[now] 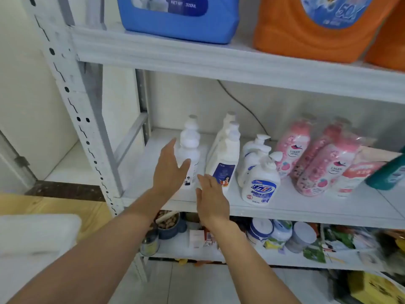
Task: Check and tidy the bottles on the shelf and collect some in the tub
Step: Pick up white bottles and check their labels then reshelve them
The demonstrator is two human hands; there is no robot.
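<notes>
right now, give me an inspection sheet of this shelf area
surface: white middle shelf, rows of bottles standing on it
job's things: left white bottles, tall white bottles, pump bottles, wrapped pink bottles; tub not clearly seen
clutter: tins and packets on the shelf below
hands: left hand open beside the left white bottles; right hand open, holding nothing
cables: dark cable down the back wall
surroundings: blue jug and orange jug on the shelf above

white shelf [306,207], white bottles [223,159], pink bottles [315,163]
</notes>
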